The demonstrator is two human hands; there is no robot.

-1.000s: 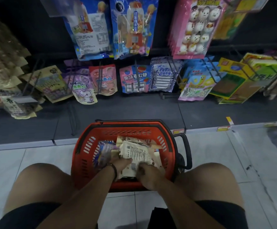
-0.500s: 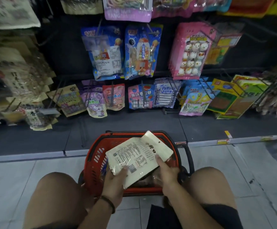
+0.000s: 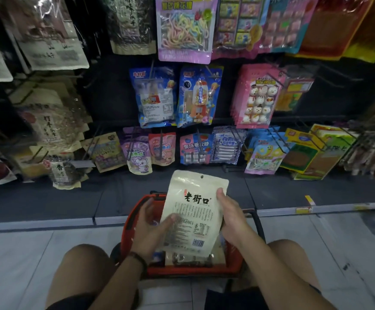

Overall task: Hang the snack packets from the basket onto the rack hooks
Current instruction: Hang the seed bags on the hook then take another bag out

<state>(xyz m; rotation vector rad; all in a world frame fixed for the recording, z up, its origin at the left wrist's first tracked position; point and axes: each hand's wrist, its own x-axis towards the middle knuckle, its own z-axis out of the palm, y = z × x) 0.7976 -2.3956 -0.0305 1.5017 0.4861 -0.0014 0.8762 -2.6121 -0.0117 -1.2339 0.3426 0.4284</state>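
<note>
A cream snack packet [image 3: 193, 206] with black lettering and a hang hole at its top is held upright above the red basket [image 3: 133, 222]. My left hand [image 3: 150, 229] grips its lower left edge, thumb on the printed back. My right hand [image 3: 231, 218] clasps its right edge. More packets [image 3: 188, 258] lie in the basket, partly hidden by the held one. The basket stands on the floor between my knees. Rack hooks [image 3: 92, 146] with hanging packets fill the dark shelf wall ahead.
Rows of hung snack bags cover the rack: blue candy bags [image 3: 155, 97], a pink marshmallow bag [image 3: 258, 97], cream seed bags [image 3: 48, 126] at the left. The dark base shelf [image 3: 48, 198] runs in front of the basket. White tiled floor [image 3: 25, 253] lies around my knees.
Both hands lifted the cream packet out of the basket and turned it upright, hang hole at the top. The view tilted up, showing higher rack rows.
</note>
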